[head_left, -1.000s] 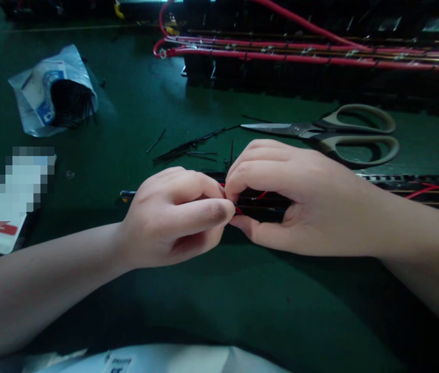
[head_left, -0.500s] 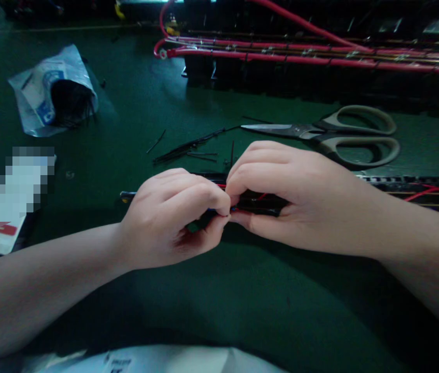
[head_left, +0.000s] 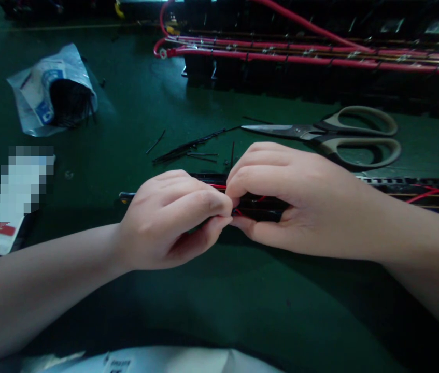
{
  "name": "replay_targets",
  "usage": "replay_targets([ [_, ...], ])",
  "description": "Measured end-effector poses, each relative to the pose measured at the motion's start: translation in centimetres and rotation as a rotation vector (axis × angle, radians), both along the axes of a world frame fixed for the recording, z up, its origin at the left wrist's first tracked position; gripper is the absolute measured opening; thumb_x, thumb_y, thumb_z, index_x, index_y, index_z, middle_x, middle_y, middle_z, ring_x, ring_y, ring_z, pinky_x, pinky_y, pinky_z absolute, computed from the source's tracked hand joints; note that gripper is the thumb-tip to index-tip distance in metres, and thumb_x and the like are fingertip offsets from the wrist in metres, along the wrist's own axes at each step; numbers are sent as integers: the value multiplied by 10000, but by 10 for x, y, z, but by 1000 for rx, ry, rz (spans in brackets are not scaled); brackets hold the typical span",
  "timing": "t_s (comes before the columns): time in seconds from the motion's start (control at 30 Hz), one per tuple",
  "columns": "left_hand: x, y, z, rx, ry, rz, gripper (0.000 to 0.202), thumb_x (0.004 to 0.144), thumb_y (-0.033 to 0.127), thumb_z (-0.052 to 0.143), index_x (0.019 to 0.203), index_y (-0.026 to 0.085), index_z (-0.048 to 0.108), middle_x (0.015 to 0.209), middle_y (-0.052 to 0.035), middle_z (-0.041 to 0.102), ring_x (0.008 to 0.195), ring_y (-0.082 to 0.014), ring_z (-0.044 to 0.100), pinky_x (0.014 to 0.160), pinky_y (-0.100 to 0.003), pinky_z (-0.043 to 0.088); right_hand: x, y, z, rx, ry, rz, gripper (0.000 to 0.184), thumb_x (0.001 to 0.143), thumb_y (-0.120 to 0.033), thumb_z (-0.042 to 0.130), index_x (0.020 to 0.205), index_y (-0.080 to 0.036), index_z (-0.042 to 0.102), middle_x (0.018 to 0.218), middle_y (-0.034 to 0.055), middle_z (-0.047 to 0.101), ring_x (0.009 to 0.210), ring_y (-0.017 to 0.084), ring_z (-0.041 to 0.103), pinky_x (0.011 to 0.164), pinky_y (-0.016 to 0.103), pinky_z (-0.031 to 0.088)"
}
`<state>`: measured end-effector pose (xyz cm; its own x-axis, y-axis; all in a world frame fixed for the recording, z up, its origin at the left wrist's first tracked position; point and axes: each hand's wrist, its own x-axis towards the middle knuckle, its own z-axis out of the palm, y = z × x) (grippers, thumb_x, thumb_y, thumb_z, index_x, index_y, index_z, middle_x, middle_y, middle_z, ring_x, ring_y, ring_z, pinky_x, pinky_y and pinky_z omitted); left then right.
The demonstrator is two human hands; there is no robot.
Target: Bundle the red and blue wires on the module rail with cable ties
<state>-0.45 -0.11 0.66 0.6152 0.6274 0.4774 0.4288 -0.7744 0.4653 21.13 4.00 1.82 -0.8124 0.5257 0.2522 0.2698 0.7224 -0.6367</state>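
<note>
A long black strip with thin red wires lies across the green mat, running from the left of my hands out to the right edge. My left hand and my right hand meet over its middle. Both are closed in a pinch, fingertips touching, on the strip and a thin red wire at that spot. What exactly sits between the fingertips is hidden by my fingers.
Scissors lie shut behind my right hand. Loose black cable ties are scattered beyond my hands. An open plastic bag of black ties sits at the back left. Red cable harnesses run along the far edge. A white packet lies left.
My fingertips have shifted slightly on the strip and wire. Both hands stay at the same spot.
</note>
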Motion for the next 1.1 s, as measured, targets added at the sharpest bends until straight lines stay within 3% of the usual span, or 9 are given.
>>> replay_targets([
  [0.13,-1,0,-1,46,10,-16,51,888,108,617,878,157,628,808,-25,742,721,-120,675,642,-255,490,0,1,0,-8,9,15,29,852,-144,696,842,-140,669,855,23,648,849,150,558,730,293,426],
  [0.43,-1,2,-1,89,16,-60,64,863,72,617,856,135,609,785,-30,736,684,-115,672,637,-260,499,-1,1,1,-6,-13,16,82,816,-68,666,828,-149,670,849,22,643,849,164,554,711,304,415],
  [0.6,-2,3,-1,113,53,-100,57,860,84,627,894,128,614,779,-29,735,700,-120,697,646,-260,507,-2,1,2,15,-5,32,36,814,-112,675,824,-146,669,849,29,644,843,164,559,752,311,435],
  [0.87,-2,1,0,379,139,-64,71,853,126,652,911,147,618,782,2,751,618,-109,677,603,-266,504,-1,1,-1,0,1,16,24,846,-176,647,845,-179,671,880,38,668,875,191,591,737,314,442],
  [1.1,-1,2,-1,396,123,-23,39,868,138,640,883,161,611,728,10,744,579,-105,666,565,-256,505,-1,2,-1,-15,-5,15,50,840,-173,616,836,-181,665,879,44,665,872,194,591,732,312,438],
])
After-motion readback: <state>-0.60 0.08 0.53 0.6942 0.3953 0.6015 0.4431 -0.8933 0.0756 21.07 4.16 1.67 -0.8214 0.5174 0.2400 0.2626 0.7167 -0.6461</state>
